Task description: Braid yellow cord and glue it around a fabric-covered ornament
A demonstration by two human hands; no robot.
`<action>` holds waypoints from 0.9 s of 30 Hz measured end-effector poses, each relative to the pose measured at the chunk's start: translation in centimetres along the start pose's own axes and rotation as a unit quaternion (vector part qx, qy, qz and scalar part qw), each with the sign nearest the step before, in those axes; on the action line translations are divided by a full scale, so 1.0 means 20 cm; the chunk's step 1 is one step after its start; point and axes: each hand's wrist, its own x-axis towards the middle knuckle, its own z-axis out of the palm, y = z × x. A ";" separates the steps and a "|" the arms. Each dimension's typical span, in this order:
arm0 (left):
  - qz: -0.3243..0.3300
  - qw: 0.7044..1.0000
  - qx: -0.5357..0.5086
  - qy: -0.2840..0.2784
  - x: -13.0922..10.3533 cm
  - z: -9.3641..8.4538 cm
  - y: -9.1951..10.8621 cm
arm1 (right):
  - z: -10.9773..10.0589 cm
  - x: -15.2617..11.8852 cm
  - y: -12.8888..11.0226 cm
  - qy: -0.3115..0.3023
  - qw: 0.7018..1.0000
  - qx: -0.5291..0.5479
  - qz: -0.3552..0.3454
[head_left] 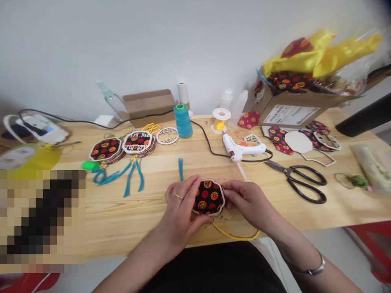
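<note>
A scallop-edged ornament (209, 197), black flowered fabric in a pale wooden frame, is between my two hands just above the table's front part. My left hand (183, 201) grips its left side, with fingers on top and the thumb along the lower edge. At the right edge, my right hand (246, 201) pinches with thumb and fingers; part of what lies under those fingertips is hidden. A yellow cord (235, 236) curves out below the ornament towards the table edge. Behind my left fingers lies a short teal tassel (181, 169).
A white glue gun (241, 148) and black-handled scissors (301, 179) lie to the right. Stacked ornaments (137, 142) with teal tassels are on the left. Behind stand a teal thread cone (183, 121), a yellow thread spool (220, 120) and a cardboard box (293, 108) of fabric.
</note>
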 end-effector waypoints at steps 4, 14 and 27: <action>0.007 1.000 -0.014 -0.004 0.00 0.00 0.00 | 0.00 0.00 0.00 0.001 1.000 -0.003 0.002; 0.032 0.999 -0.023 -0.017 0.01 0.00 -0.01 | 0.00 0.01 0.00 -0.007 1.000 0.005 0.012; 0.010 0.996 -0.071 -0.044 0.01 0.01 -0.02 | -0.01 0.00 0.01 -0.012 1.000 0.026 -0.001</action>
